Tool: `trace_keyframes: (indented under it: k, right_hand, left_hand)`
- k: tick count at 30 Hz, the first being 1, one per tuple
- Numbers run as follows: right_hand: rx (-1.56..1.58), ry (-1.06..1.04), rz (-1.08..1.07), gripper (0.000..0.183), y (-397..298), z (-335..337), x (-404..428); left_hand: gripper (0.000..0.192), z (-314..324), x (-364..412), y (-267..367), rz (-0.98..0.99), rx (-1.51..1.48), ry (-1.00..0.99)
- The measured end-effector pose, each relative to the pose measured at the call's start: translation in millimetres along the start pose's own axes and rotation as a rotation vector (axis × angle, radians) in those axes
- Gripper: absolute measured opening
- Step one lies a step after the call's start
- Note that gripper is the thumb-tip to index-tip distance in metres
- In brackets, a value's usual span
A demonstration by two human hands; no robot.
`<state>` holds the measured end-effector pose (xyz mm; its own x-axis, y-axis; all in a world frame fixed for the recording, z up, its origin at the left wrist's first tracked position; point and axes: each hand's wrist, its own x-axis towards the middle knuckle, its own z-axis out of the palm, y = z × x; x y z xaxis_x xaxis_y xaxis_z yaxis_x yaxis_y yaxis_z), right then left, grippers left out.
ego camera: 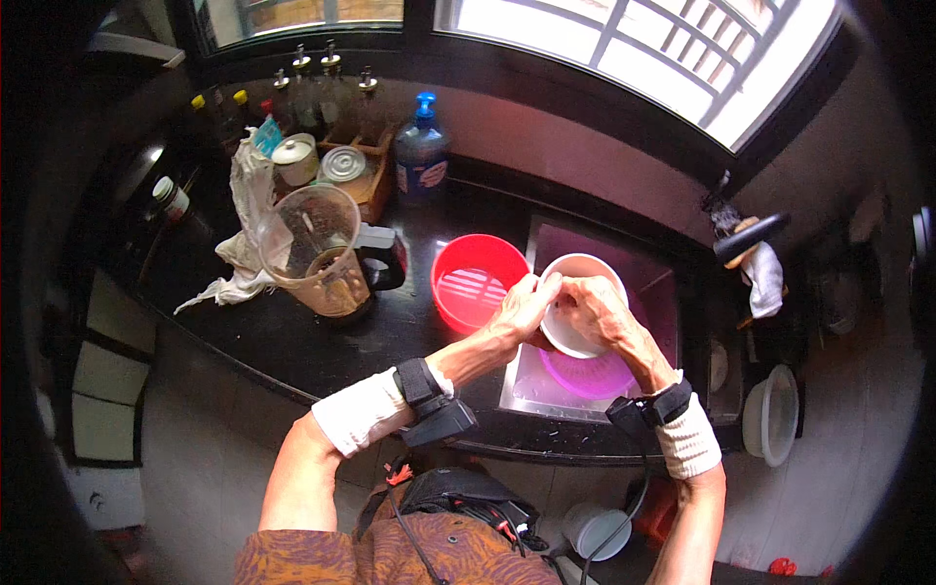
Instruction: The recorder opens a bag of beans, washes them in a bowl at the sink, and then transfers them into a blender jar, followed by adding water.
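Observation:
Tilted above the steel sink (pixel 519 398) is a white bowl (pixel 567 338), with a purple plastic basin (pixel 585 376) below it. My left hand (pixel 523 307) grips the bowl's left rim, thumb on top and fingers beneath. Over the bowl's opening, my right hand (pixel 596 311) bends its fingers inward close to my left thumb. Whether they pinch something is hidden. To the left of the bowl stands a red plastic container (pixel 468 303) on the black counter (pixel 409 351).
A clear blender jug (pixel 307 234) with brownish contents and a black handle stands left, beside a crumpled cloth (pixel 245 256). Behind are a blue pump bottle (pixel 422 157), lidded jars (pixel 296 157) and several pourer-topped bottles (pixel 329 88). A white tub (pixel 775 417) is at right, a bucket (pixel 599 532) below.

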<state>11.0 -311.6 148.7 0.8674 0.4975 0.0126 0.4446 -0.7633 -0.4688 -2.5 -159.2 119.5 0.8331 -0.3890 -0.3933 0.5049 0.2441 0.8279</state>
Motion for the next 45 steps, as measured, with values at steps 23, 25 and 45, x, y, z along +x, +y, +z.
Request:
trace_keyframes:
  k: [23, 25, 45]
  right_hand:
    - [-0.074, -0.130, -0.151, 0.037, -44.8, -31.2, 19.3]
    - [-0.070, 0.120, -0.115, 0.038, -41.5, -52.8, 2.7]
    - [0.394, 0.083, 0.475, 0.027, 218.0, -48.2, -149.6]
  left_hand:
    - [0.038, -34.8, -20.4, 20.0, 0.146, -0.007, 0.069]
    - [0.037, -14.6, -16.0, 22.4, 0.107, -0.008, 0.052]
    - [0.055, 159.8, 141.6, -178.7, -0.027, -0.402, -0.003]
